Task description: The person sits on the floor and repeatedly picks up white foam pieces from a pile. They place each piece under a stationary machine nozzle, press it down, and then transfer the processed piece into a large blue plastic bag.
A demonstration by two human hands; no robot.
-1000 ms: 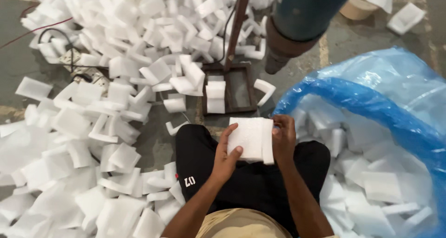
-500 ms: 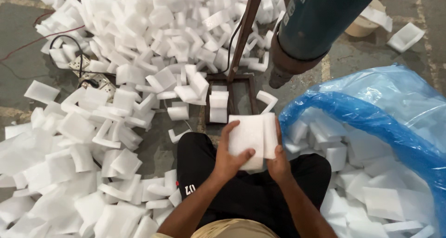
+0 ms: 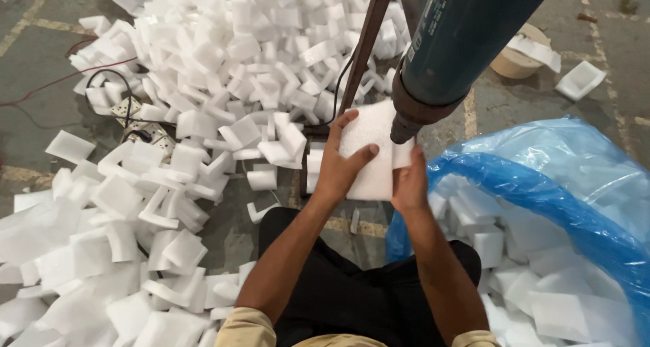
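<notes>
Centre frame: left hand (image 3: 340, 165) and right hand (image 3: 410, 182) both closed on a white foam sheet (image 3: 371, 156), its top edge touching the nozzle of a dark blue heat gun (image 3: 455, 42) at upper right. Blue plastic bag (image 3: 542, 184) of foam pieces lower right; loose foam pile (image 3: 223, 56) on the floor, upper left.

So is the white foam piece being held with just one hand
No, the left hand and the right hand both grip the white foam piece.

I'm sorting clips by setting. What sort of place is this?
Probably a packaging workshop floor: heaps of white foam pieces on bare concrete, a blue plastic bag of finished pieces, and a mounted heat tool.
</notes>
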